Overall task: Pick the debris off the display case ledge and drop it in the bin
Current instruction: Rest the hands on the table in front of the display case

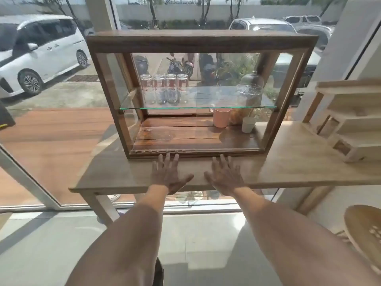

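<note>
A wooden display case (pixel 202 41) with glass sides stands on a wooden table (pixel 288 162) by the window. Along its bottom front ledge lies a row of small pale debris bits (pixel 159 150), left of centre. My left hand (pixel 168 174) lies flat on the table with fingers spread, its fingertips just short of the ledge below the debris. My right hand (pixel 224 175) rests flat beside it, fingers apart, nothing in it. No bin is in view.
Inside the case, several upturned glasses (pixel 165 89) and a glass dish (pixel 248 89) sit on a glass shelf; a pink cup (pixel 221 118) and a white cup (pixel 248 124) stand below. A pale wooden rack (pixel 350 120) is at right, a round stool (pixel 365 230) lower right.
</note>
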